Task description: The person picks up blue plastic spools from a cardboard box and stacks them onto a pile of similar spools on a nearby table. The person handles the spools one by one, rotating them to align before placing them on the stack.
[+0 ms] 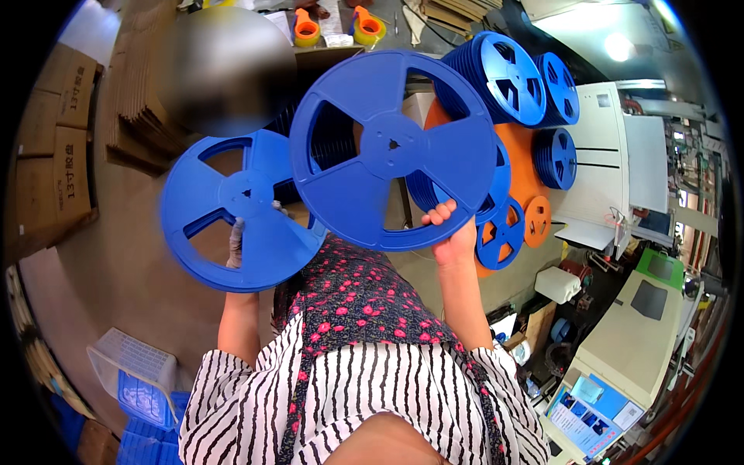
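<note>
My left hand (235, 244), in a grey glove or finger covering, is closed on a large blue plastic reel (287, 248). Its thumb shows through a window of the reel, and more fingertips show near the hub. The reel's edge looks thick, perhaps several stacked together; I cannot tell. My bare right hand (453, 236) grips the lower right rim of another blue reel (395, 85), held higher and further right. Its fingers curl over the rim at a window. This second reel overlaps the right edge of the first and hides part of what lies behind.
Stacks of blue reels (515, 77) stand at the far right on an orange surface (527, 163), near an orange reel (537, 221). Cartons (74, 85) and flat cardboard (132, 124) are left. Tape dispensers (307, 32) lie at the back. A white basket (136, 360) sits lower left. A blurred round shape (225, 70) blocks the upper left.
</note>
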{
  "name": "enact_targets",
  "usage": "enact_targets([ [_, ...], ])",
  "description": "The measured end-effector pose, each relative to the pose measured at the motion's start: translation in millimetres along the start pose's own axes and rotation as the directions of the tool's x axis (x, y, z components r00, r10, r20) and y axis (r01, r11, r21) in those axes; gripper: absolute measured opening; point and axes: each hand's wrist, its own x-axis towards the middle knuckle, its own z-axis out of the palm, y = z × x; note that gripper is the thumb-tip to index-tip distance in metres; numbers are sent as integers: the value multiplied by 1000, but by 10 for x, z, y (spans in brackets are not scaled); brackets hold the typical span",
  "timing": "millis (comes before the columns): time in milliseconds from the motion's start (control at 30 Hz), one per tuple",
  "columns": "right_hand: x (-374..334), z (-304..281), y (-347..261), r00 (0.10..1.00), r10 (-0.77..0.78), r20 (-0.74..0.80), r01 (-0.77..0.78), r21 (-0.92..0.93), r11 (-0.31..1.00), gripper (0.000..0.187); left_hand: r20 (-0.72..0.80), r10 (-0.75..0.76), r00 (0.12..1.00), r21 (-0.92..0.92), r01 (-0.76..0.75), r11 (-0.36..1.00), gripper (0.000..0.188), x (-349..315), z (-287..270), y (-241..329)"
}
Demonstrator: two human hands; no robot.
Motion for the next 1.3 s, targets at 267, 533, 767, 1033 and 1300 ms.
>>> enact_targets([
  [267,54,-206,-78,998,44,52,-50,111,993,35,-22,14,1000,36,-13,999,67,-40,-65,-39],
  [533,17,-45,-404,942,-295,162,305,-38,952,54,125,109,986,-98,-97,990,78,-89,108,-169],
  [767,-35,-12,-631,831,-464,308,502,-53,863,65,186,4,983,-141,22,990,81,73,141,-197],
  [1033,-45,182,-524,716,-604,350,690,-223,688,70,152,38,988,-258,2,966,74,236,222,-253],
  [1300,-131,404,-358,577,-660,482,817,-331,473,79,127,11,992,-285,25,958,75,267,224,-194],
])
